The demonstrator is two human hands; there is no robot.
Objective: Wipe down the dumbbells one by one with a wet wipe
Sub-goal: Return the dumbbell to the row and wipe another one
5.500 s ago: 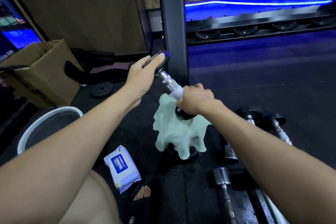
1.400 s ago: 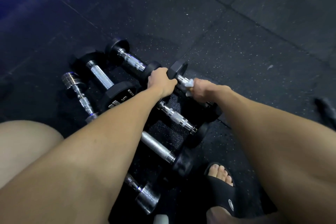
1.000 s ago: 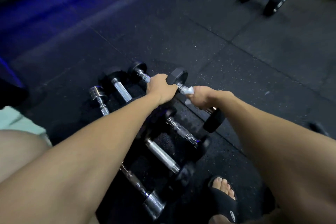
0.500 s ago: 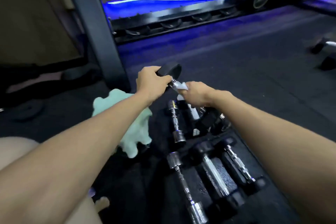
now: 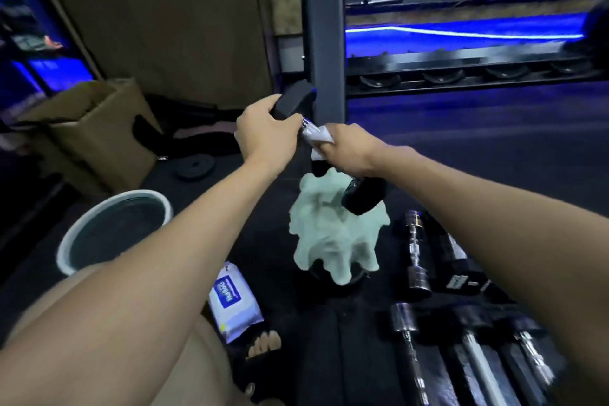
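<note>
Since half a second ago, your view has swung left: the bucket and wipe packet are back in sight, and the held dumbbell [image 5: 329, 155] sits nearer the upright post. You hold that dumbbell off the floor, tilted, its upper head at 11 o'clock and its lower head at 5 o'clock. Your left hand [image 5: 265, 137] grips the upper black head, fingers curled round it. Your right hand [image 5: 351, 150] is closed round the handle with the white wet wipe [image 5: 316, 137] pinched against the metal; the fingertips are hidden.

Directly below the lower head, at 6 o'clock, a pale green cloth [image 5: 333, 237] lies bunched over a dark object. At 4 o'clock from it, more dumbbells [image 5: 417, 260] lie side by side on the black rubber floor [image 5: 494, 148]. At 7 o'clock, a wet wipe packet [image 5: 234, 305] lies flat beside your sandalled foot [image 5: 260, 356]. At 9 o'clock stands a white-rimmed bucket [image 5: 113, 234], with a cardboard box [image 5: 95, 132] beyond it at 10 o'clock. A dark steel post [image 5: 324, 30] rises at 12 o'clock, touching nothing you hold, and a rack shelf [image 5: 461, 66] runs off to 2 o'clock under a blue light strip [image 5: 461, 33].
</note>
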